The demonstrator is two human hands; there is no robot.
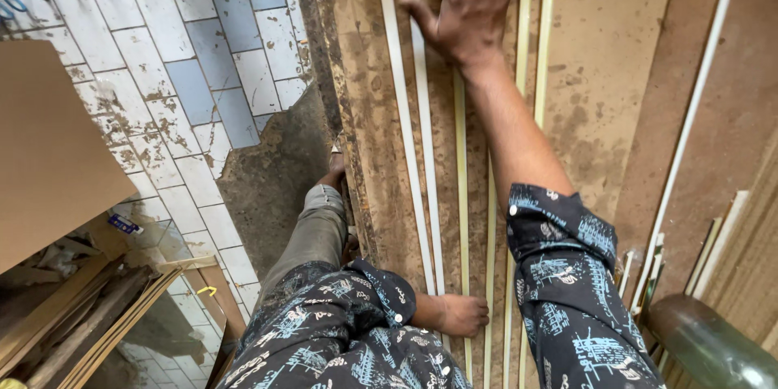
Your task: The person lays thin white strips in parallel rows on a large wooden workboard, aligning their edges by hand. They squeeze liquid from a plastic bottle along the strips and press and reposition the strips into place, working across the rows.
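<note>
Thin pale strips (425, 154) lie lengthwise on the brown board (365, 113) in the middle of the frame, running from the top edge down toward the bottom, side by side with narrow gaps between them. Your right hand (470, 4), at the top centre, is spread flat with fingers splayed, palm pressed down on the strips and the board; it grips nothing. Your left hand (462, 314), low in the frame just left of centre, rests on the lower ends of the strips, fingers loosely curled over them; you cannot tell from here whether it pinches a strip or only presses on it. Both patterned dark sleeves (567, 275) are rolled up near the elbow. Your leg in grey trousers (312, 231) stretches along the left edge of the board, with the foot (332, 172) touching that edge.

To the right of the strips, more brown boards (713, 113) overlap at a slant, with a long white strip (689, 130) lying across them. A dark green bottle (709, 344) sits at the lower right corner. On the left, the white and blue tiled floor (162, 57) is chipped and stained. A flat cardboard sheet (44, 146) covers the left edge, and stacked wooden slats (89, 324) lie in the lower left.
</note>
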